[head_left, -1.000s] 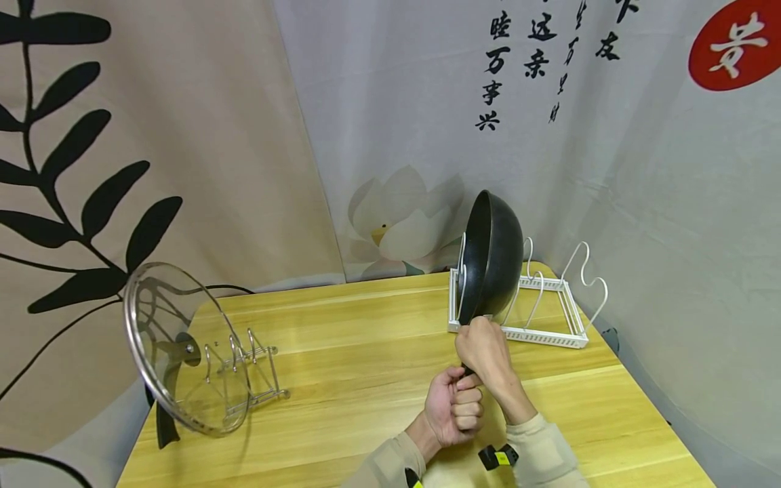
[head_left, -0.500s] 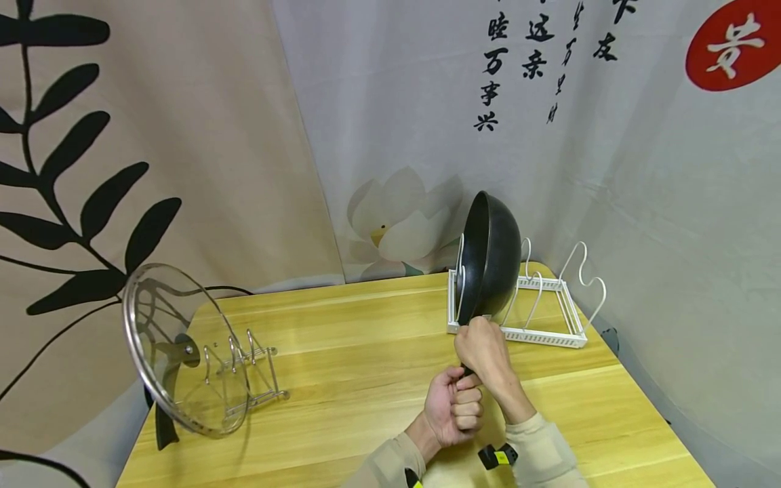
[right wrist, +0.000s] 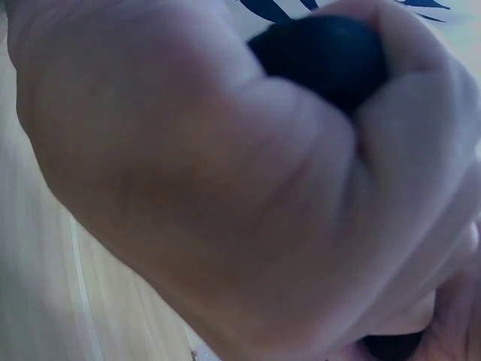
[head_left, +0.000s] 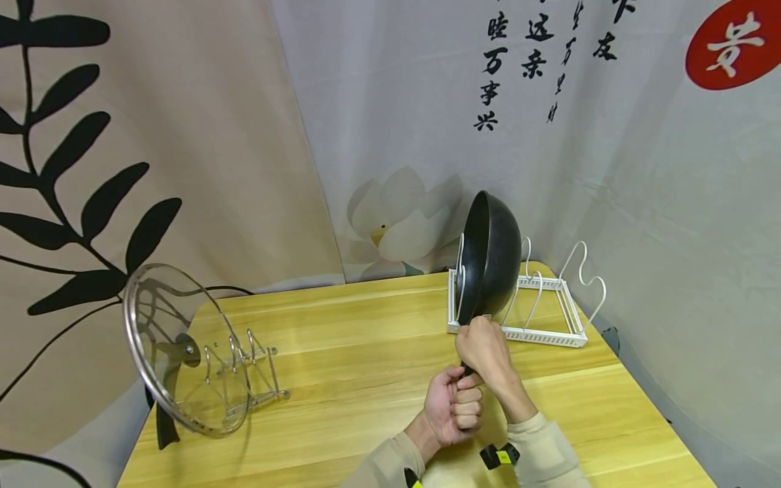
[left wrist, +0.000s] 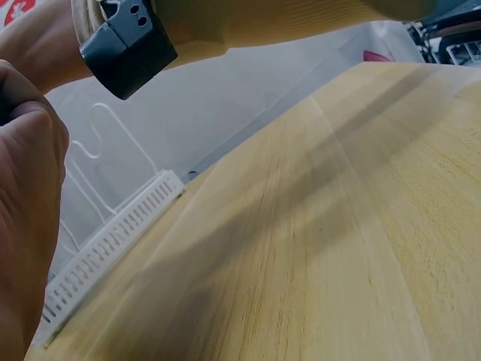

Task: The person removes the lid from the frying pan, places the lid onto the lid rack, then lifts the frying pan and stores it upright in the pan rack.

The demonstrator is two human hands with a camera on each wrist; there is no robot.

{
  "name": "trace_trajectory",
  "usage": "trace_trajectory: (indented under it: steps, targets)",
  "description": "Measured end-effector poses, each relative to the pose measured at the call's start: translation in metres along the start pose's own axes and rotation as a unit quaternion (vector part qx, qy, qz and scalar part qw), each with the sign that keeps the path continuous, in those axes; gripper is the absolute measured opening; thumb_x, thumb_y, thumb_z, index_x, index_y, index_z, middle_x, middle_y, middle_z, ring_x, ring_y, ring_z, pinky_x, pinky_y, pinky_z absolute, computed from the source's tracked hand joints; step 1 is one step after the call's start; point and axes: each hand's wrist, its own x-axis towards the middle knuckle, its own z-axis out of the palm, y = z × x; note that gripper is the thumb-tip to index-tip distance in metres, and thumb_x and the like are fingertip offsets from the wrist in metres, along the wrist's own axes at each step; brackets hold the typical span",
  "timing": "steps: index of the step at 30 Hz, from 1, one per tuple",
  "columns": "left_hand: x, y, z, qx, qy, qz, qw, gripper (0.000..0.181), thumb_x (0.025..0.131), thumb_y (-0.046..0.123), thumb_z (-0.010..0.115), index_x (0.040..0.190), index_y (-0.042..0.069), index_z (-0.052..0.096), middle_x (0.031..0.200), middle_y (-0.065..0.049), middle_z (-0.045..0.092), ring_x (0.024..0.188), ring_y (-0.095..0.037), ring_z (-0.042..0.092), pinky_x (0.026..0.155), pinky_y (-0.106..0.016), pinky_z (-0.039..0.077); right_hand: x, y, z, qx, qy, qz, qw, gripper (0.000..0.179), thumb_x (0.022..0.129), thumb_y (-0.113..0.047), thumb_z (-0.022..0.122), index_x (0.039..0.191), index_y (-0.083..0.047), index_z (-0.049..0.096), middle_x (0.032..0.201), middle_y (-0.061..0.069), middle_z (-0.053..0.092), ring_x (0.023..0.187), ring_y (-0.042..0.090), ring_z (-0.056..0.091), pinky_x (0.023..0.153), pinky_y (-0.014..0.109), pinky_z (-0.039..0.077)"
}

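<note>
A black wok (head_left: 497,254) stands on its side in the white rack (head_left: 543,337), its open face turned left and its handle pointing toward me. My right hand (head_left: 484,349) grips the handle close to the bowl. Just below it, my left hand (head_left: 454,408) is curled round the handle's lower part. Between the two hands a bit of black handle shows; the fingers hide most of it. In the right wrist view the black handle (right wrist: 327,56) passes through a fist. Only part of a hand (left wrist: 26,218) appears at the left edge of the left wrist view.
On the left, a glass lid (head_left: 195,352) with a metal rim and dark handle stands tilted in a small wire rack (head_left: 268,393). White wire dividers (head_left: 588,271) rise from the right part of the white rack. A printed curtain (head_left: 390,135) hangs behind the wooden table (head_left: 342,352).
</note>
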Motion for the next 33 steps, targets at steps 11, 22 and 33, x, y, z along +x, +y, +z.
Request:
trace_trajectory:
  steps: [11, 22, 33]
  targets:
    - [-0.0009, -0.0016, 0.0011, 0.018, 0.026, 0.001, 0.9995, 0.029, 0.111, 0.036, 0.044, 0.085, 0.023, 0.043, 0.061, 0.013, 0.023, 0.048, -0.003, 0.008, 0.046, -0.015, 0.007, -0.0006, 0.0005, -0.0009, 0.007, -0.018, 0.024, 0.9995, 0.037, 0.096, -0.01, 0.054, 0.06, -0.017, 0.051, 0.065, 0.01, 0.06, 0.06, 0.028, 0.059, 0.052, 0.044, 0.047]
    - [-0.0019, -0.0014, 0.0021, 0.022, 0.029, 0.001, 0.9993, 0.029, 0.113, 0.036, 0.041, 0.087, 0.022, 0.044, 0.062, 0.014, 0.028, 0.048, -0.001, 0.012, 0.046, -0.013, 0.012, -0.0027, 0.0029, -0.0043, 0.013, -0.021, 0.023, 0.9994, 0.039, 0.101, -0.017, 0.053, 0.062, -0.014, 0.054, 0.072, 0.014, 0.066, 0.064, 0.032, 0.065, 0.057, 0.049, 0.051]
    - [-0.002, -0.001, 0.0055, 0.045, 0.035, 0.002, 0.9984, 0.029, 0.112, 0.037, 0.04, 0.087, 0.023, 0.043, 0.063, 0.014, 0.028, 0.047, 0.001, 0.025, 0.047, -0.011, 0.018, -0.0056, 0.0043, -0.009, 0.026, -0.036, 0.014, 0.9989, 0.043, 0.112, -0.023, 0.055, 0.074, -0.006, 0.065, 0.087, 0.023, 0.077, 0.079, 0.041, 0.076, 0.071, 0.059, 0.058]
